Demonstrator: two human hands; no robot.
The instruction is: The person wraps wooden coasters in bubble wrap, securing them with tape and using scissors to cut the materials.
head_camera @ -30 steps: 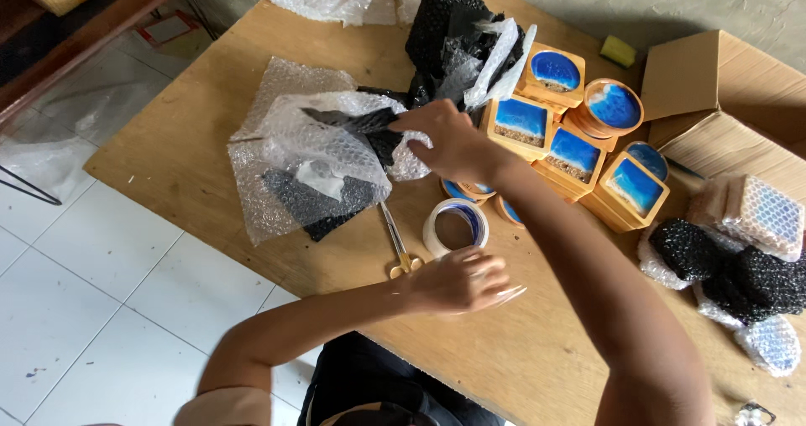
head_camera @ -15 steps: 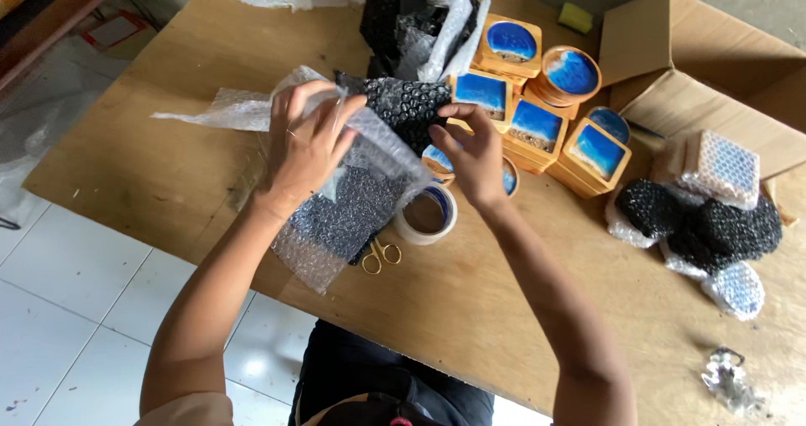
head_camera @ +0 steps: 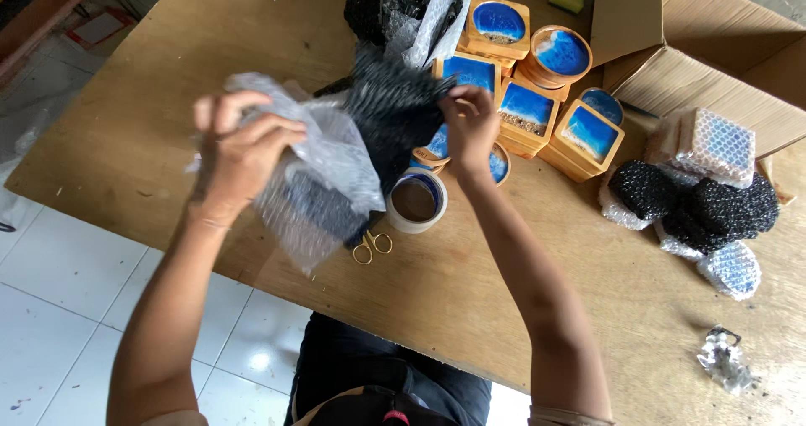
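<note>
My left hand [head_camera: 239,145] grips a crumpled sheet of clear bubble wrap [head_camera: 323,170] lifted above the wooden table [head_camera: 168,99]. My right hand [head_camera: 470,124] pinches the upper edge of a black foam-net sheet [head_camera: 390,107] that lies against the bubble wrap. Beneath the raised wrap sit a roll of tape [head_camera: 417,199] and small gold-handled scissors [head_camera: 371,245]. Just beyond my right hand stand several wooden coasters with blue resin tops [head_camera: 525,107], some square and some round.
An open cardboard box [head_camera: 697,48] stands at the far right. Wrapped bundles in black net and bubble wrap [head_camera: 701,203] lie at the right. More black net and bubble wrap [head_camera: 403,6] is piled at the back. A crumpled scrap [head_camera: 722,359] lies near the front right edge.
Both hands have lifted the bubble wrap and black net off the table. My left hand has bunched the wrap, and my right hand has shifted to the net's top edge.
</note>
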